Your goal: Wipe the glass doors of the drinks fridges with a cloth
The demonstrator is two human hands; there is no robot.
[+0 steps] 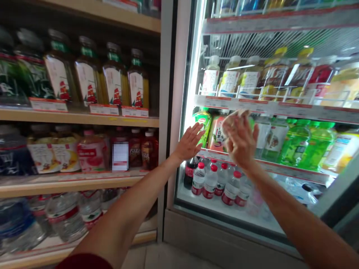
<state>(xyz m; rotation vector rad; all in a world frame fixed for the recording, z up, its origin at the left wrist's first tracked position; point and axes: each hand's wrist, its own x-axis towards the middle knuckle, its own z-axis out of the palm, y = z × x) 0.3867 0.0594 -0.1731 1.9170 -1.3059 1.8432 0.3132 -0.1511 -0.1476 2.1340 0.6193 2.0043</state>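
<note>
My left hand (189,142) is open, palm forward, its fingers stretched toward the left edge of a lit drinks fridge (193,220). It appears in front of a green drink bottle (204,118); whether it touches the glass or frame I cannot tell. My right hand (241,140), slightly blurred, is raised at the fridge's middle shelf. A pale pinkish cloth (235,116) is in its fingers, against the front of the fridge. Behind the cloth stands a bottle with a pink label (216,130), partly covered by that hand.
Left of the fridge, wooden shelves (112,120) hold large bottles of amber drink (112,76) and, lower down, water jugs (63,216). Red-capped water bottles (211,182) stand on the fridge's bottom level. A grey post (167,93) separates shelves and fridge.
</note>
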